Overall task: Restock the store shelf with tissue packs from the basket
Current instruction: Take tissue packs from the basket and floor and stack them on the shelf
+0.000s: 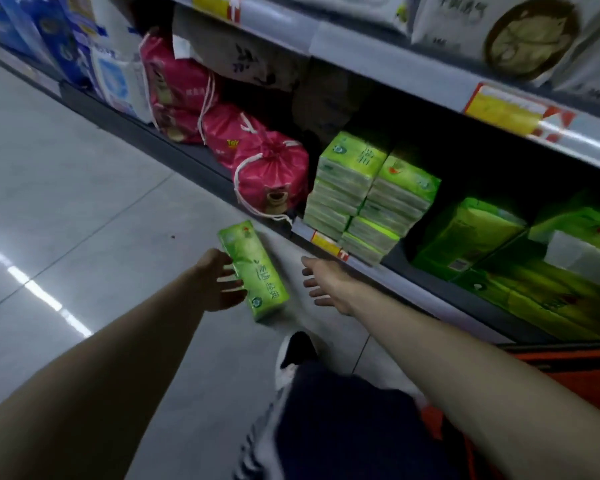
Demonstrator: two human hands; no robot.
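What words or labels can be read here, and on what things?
"Toy": yellow letters on a pink drawstring bag.
Green tissue pack gripped by the left hand: Chinese characters, too blurred to read.
Yellow price tags on the shelf edge: blurred, unreadable.
White packs above: print blurred.

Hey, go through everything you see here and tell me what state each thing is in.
left hand: holds the green tissue pack
green tissue pack: tilted, off the shelf, above the floor
right hand: open, fingers spread, empty
stacked tissue packs: two stacks on bottom shelf
pink drawstring bags: tied closed, on bottom shelf
basket: orange edge only, contents hidden
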